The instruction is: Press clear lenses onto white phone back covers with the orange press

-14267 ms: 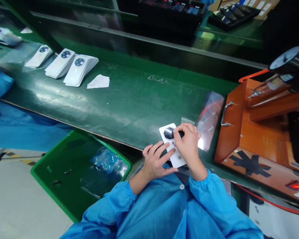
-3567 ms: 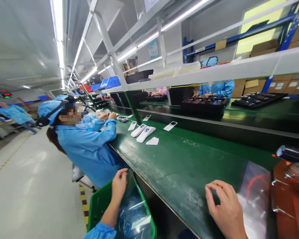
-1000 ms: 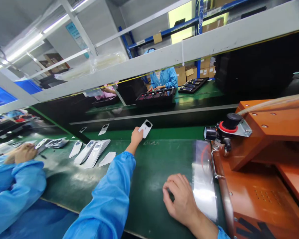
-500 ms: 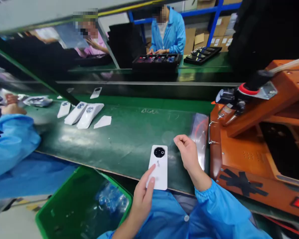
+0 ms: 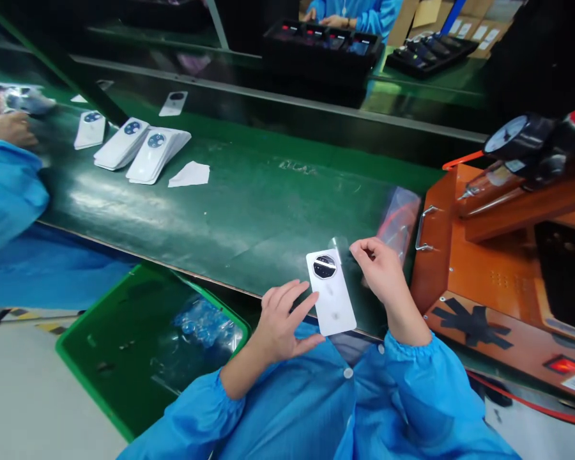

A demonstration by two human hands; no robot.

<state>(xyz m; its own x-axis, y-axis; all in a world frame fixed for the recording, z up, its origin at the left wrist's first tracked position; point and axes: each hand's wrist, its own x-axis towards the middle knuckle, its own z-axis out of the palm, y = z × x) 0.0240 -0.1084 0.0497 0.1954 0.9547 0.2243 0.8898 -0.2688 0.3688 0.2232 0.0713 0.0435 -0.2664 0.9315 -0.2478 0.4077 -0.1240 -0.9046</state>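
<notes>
A white phone back cover point(image 5: 338, 306) with a dark octagonal camera area lies slightly turned at the near edge of the green bench, in front of my body. My left hand point(image 5: 282, 322) is beside its left edge. The fingers are spread, the index fingertip touches the side and the thumb is by the lower corner. At the cover's upper right corner, a small clear film point(image 5: 336, 245) sticks up. My right hand point(image 5: 381, 268) is closed in a pinch at that film, its fingertips apart from the cover. The exact contact with the film is hard to see.
Stacks of white back covers point(image 5: 156, 156) and a torn white paper piece point(image 5: 190, 174) lie at left. A clear plastic bag point(image 5: 397, 220) is beside the orange machine point(image 5: 489, 275). A green bin point(image 5: 119, 377) stands below left. A co-worker's sleeve point(image 5: 9, 191) is far left.
The view has tilted down. The cover has turned, its top swinging left, and its printed marking is less plain. Clear film now shows at its corner. My left fingers have spread along its edge.
</notes>
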